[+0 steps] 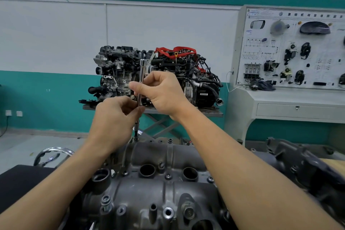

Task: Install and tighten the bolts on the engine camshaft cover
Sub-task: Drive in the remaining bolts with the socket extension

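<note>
The grey camshaft cover (153, 188) fills the lower middle of the head view, with round plug holes and several bolts standing in its edge holes. A long chrome extension bar (141, 80) stands nearly upright over the cover's far edge, its bit (136, 132) seated on a bolt (135, 138) there. My right hand (162, 93) pinches the bar's upper shaft between thumb and fingers. My left hand (113, 117) grips the bar lower down, with its fingers curled round it.
Another engine (156, 76) sits on a scissor lift table behind the cover. A training display board (291, 50) on a grey console stands at the right. A chrome handwheel (54, 155) is at the left, and a dark engine part (306, 164) lies at the right.
</note>
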The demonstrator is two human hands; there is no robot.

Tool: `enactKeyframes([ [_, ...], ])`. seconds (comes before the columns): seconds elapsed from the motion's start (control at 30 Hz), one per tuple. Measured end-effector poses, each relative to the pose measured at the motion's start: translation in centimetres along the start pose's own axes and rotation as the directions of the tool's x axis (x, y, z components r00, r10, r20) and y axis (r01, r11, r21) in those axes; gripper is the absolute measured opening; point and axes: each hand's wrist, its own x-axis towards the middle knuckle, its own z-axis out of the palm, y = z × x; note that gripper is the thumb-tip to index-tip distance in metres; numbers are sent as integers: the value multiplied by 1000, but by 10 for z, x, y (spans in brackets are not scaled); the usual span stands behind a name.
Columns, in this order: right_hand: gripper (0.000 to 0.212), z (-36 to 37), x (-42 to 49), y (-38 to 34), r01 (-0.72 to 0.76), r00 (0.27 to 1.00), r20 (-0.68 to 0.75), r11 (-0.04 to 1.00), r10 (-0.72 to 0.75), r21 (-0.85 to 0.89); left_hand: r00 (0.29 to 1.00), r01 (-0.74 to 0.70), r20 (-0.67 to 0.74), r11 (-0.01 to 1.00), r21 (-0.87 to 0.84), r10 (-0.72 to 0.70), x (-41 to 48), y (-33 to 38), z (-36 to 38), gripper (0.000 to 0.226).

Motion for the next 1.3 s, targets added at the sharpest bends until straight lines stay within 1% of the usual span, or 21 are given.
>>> enactKeyframes([
  [0.07, 17, -4, 1, -2, -16, 999, 39, 999, 14, 50, 999, -19, 35, 999, 36, 17, 1, 0, 1, 20],
  [0.13, 12, -7, 1, -5, -59, 992, 120, 991, 44, 121, 998, -27, 65, 997, 74, 23, 1, 0, 1, 23],
  [0.2, 17, -7, 0, -5, -100, 979, 189, 985, 73, 142, 995, -37, 98, 995, 98, 28, 1, 1, 1, 25],
  [0.27, 18, -5, -2, -3, -93, 974, 215, 988, 64, 125, 992, -42, 124, 995, 93, 30, 0, 2, 2, 26],
  [0.33, 13, -5, -1, 0, -46, 982, 188, 996, 30, 81, 993, -28, 112, 998, 58, 21, 0, 1, 2, 25],
  [0.4, 10, -5, 0, 3, -18, 989, 146, 997, 7, 77, 998, -23, 56, 999, 34, 21, 0, 0, 1, 20],
  [0.47, 10, -4, 0, 4, -8, 993, 121, 997, -1, 79, 1000, -20, -19, 1000, 9, 20, -1, 0, -1, 14],
  [0.53, 11, -4, 0, 4, -18, 993, 120, 997, 9, 70, 998, -19, -56, 1000, -7, 18, -2, 1, -2, 10],
  [0.63, 16, -4, -2, -1, -56, 983, 180, 996, 44, 62, 1000, -23, -2, 999, -30, 23, -2, 0, -1, 6],
  [0.7, 18, -5, -2, -3, -86, 972, 225, 993, 64, 87, 997, -21, 66, 998, -53, 24, -1, -1, 1, 13],
  [0.77, 18, -6, -3, -4, -112, 965, 253, 985, 76, 129, 992, -37, 121, 999, -25, 39, -1, 0, 1, 19],
  [0.83, 17, -8, -3, -4, -104, 962, 263, 987, 68, 126, 989, -43, 142, 999, -13, 45, 0, 0, 2, 22],
  [0.97, 12, -11, -3, -4, -77, 966, 254, 992, 50, 98, 992, -31, 122, 999, -34, 34, 0, -2, 3, 22],
  [1.1, 9, -6, -3, 0, 6, 986, 169, 999, -15, 49, 1000, -12, 2, 1000, -17, 12, -1, -3, -1, 11],
  [1.2, 14, -2, -4, 1, -21, 991, 137, 998, 11, 66, 998, 12, -54, 998, -62, -15, -1, -3, -5, 12],
  [1.3, 17, -1, -3, -3, -67, 983, 176, 996, 54, 64, 1000, -16, -26, 1000, 10, 16, -1, 0, -3, 12],
])
